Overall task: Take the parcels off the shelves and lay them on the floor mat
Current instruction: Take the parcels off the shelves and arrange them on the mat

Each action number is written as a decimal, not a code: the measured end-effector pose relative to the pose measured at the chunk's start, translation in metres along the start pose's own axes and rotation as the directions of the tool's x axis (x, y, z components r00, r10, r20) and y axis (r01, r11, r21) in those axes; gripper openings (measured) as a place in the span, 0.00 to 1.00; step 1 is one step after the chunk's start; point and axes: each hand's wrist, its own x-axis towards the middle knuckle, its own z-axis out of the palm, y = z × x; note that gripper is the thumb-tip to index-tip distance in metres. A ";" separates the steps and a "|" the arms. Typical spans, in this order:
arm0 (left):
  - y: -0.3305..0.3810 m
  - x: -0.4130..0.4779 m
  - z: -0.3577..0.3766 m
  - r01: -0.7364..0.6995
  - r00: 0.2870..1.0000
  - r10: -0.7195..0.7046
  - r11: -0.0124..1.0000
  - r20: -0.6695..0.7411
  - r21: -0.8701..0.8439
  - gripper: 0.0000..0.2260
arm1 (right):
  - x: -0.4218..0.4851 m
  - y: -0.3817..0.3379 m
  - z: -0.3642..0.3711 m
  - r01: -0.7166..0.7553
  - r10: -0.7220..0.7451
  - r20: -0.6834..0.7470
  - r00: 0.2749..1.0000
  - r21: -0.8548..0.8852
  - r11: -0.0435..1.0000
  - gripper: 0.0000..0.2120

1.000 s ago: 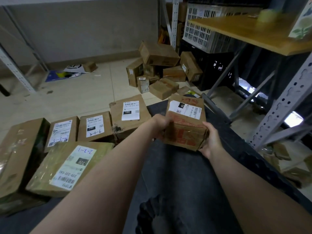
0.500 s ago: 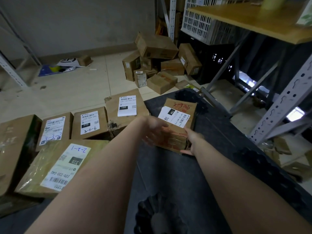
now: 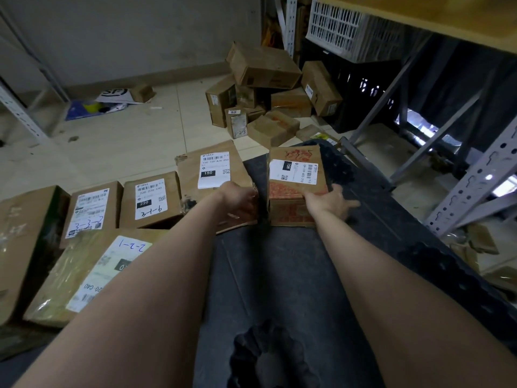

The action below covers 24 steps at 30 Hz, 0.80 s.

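Parcel: the small brown cardboard box (image 3: pixel 293 175) with blotchy red print and a white "15H" label lies flat on the mat, label up, its corners soft and a little crushed.
Mat: the dark grey floor mat (image 3: pixel 279 275) looks matte and faintly creased, with a darker knobbly edge on the right.
Your right hand (image 3: pixel 331 203): it rests at the parcel's right near corner, fingers spread wide and fairly straight, some on the cardboard and some over the mat; it grips nothing.
Your left hand (image 3: pixel 237 198): it sits in the gap just left of the parcel, against the next box; the fingers curl down out of sight, so you cannot tell whether they hold anything.
Neighbour: a larger flat brown carton labelled "150" (image 3: pixel 190 177) lies just beside the parcel, its near corner torn.
Row on the left: a brown box marked "9-1-2" (image 3: pixel 149 201), another marked "3-3-2" (image 3: pixel 89 211), and a yellowish tape-wrapped glossy parcel marked "2-2-1" (image 3: pixel 84 270).
Behind: a loose heap of brown cartons (image 3: pixel 263 88) on the pale tiled floor (image 3: pixel 112 141).
Right side: a grey perforated metal rack upright (image 3: pixel 475 177), with a white plastic lattice crate (image 3: pixel 344 26) further back.
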 end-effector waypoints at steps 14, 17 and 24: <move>0.001 0.013 -0.004 -0.224 0.920 0.135 0.951 -0.367 -0.212 0.09 | 0.006 -0.003 0.027 -0.052 0.022 0.131 0.991 0.233 0.971 0.34; 0.001 0.014 -0.006 -0.244 0.902 0.151 0.951 -0.404 -0.189 0.10 | 0.002 0.001 0.035 0.049 -0.076 0.149 0.986 0.179 0.983 0.37; 0.001 0.011 0.000 -0.213 0.919 0.129 0.957 -0.372 -0.195 0.11 | 0.003 0.010 0.031 -0.115 -0.021 0.367 0.930 0.346 0.931 0.37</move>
